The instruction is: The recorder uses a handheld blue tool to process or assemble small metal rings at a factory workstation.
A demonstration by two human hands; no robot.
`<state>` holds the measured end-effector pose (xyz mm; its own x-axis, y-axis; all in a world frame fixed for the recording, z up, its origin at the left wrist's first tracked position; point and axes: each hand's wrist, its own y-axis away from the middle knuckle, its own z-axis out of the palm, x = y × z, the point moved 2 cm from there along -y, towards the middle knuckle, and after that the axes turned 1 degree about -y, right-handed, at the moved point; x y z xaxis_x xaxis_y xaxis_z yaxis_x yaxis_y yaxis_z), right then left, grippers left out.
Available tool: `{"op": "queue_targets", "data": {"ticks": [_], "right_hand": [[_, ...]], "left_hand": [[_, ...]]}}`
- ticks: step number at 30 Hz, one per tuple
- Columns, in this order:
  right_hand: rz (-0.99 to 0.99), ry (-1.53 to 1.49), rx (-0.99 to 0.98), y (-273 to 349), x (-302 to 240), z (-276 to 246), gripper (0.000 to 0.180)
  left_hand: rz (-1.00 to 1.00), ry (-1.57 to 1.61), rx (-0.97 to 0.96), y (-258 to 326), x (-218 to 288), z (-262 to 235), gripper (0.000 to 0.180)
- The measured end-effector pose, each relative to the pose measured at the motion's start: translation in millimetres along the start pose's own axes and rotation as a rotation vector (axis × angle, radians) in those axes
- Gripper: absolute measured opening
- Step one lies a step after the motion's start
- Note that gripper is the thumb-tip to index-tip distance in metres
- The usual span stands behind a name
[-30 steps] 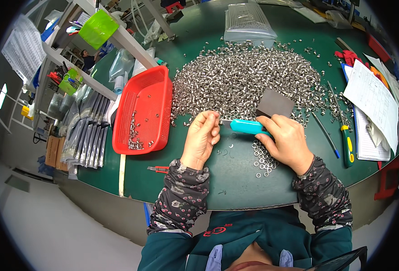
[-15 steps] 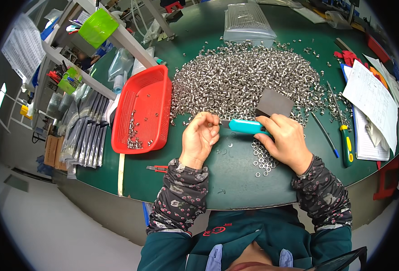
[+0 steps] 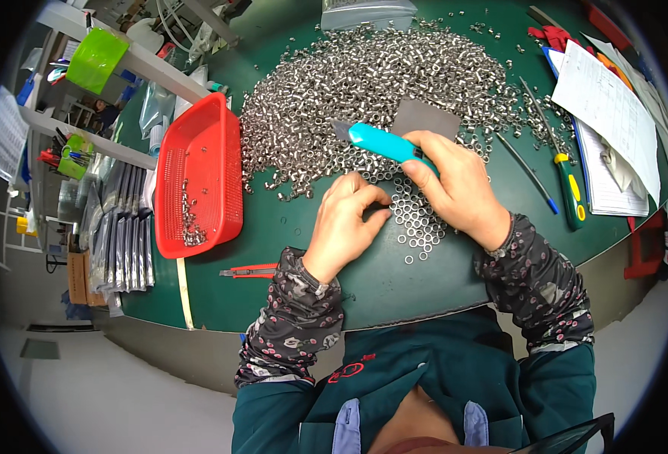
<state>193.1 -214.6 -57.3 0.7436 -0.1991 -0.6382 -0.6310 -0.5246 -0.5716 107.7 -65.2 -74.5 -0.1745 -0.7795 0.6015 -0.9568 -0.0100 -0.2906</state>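
My right hand (image 3: 462, 185) grips a teal utility knife (image 3: 383, 144), its blade tilted up toward the left over the edge of a big heap of small metal rings (image 3: 394, 83). Lower down, my left hand (image 3: 345, 221) is closed, thumb and forefinger brought together at the left edge of a small group of flat-lying rings (image 3: 417, 219). Whether a ring sits between those fingertips is hidden. A dark grey square block (image 3: 426, 119) rests against the heap, just beyond my right hand.
A red plastic basket (image 3: 232, 189) holding some rings stands left. Near it lies a red cutter (image 3: 249, 271). On the right are a pen (image 3: 528, 174), a yellow-green handled tool (image 3: 570, 193) and papers (image 3: 606, 113). Bagged parts (image 3: 126, 250) are stacked far left.
The knife has been raised away from my left hand, its blade now angled upward. My left hand has turned over and reached right to the loose rings. The whole view has shifted.
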Motion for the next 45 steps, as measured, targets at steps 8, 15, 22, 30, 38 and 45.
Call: {"op": "queue_targets", "data": {"ticks": [8, 15, 22, 30, 38, 45], "right_hand": [[-0.015, 0.013, 0.003, 0.0, 0.0, 0.4, 0.021], [0.003, 0.035, -0.033, 3.3, -0.5, 2.1, 0.024], [0.024, 0.095, -0.146, 4.3, -3.3, 3.2, 0.027], [0.009, 0.164, -0.219, 4.3, -7.3, 3.5, 0.024], [0.036, 0.16, -0.281, 4.9, -9.9, 3.6, 0.024], [0.017, 0.105, -0.159, 3.6, -8.8, 1.2, 0.024]], "left_hand": [[-0.031, -0.018, -0.025, -2.1, 3.1, 7.3, 0.017], [-0.471, 1.263, 0.036, 2.4, -24.5, -17.2, 0.011], [-0.428, 1.678, 0.106, 2.3, -41.8, -19.3, 0.01], [-0.476, 1.729, 0.157, 1.9, -44.9, -17.8, 0.009], [-0.437, 1.657, 0.127, 4.1, -50.8, -14.4, 0.017], [-0.42, 1.742, 0.106, 2.3, -49.0, -15.5, 0.016]]}}
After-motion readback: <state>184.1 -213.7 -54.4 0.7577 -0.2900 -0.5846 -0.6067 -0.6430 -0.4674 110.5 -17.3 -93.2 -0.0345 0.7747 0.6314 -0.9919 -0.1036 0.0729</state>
